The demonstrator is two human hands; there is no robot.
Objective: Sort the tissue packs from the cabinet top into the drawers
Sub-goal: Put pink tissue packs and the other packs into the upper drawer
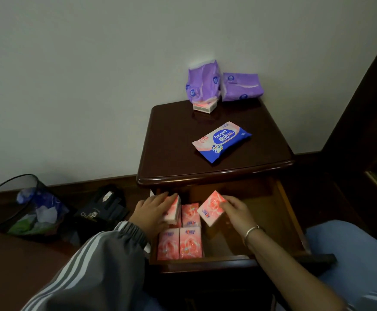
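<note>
The top drawer (288, 212) of the dark wooden cabinet (205, 171) stands pulled out. Inside it at the left lie three pink tissue packs (179, 243) flat in rows. My left hand (151, 212) holds another pink pack (173, 209) on edge at the drawer's back left. My right hand (236, 209) grips a tilted pink pack (210, 207) above the drawer's middle. On the cabinet top lie a blue-and-pink wipes pack (221, 141), two purple packs (203, 84) (241, 87) against the wall, and a small pink pack (205, 106) under the left purple one.
A black mesh waste bin (23, 205) with rubbish stands on the floor at the left, next to a black bag (102, 209). My knee in light blue (349, 261) is at the drawer's right. A dark wooden frame (367, 108) rises on the right.
</note>
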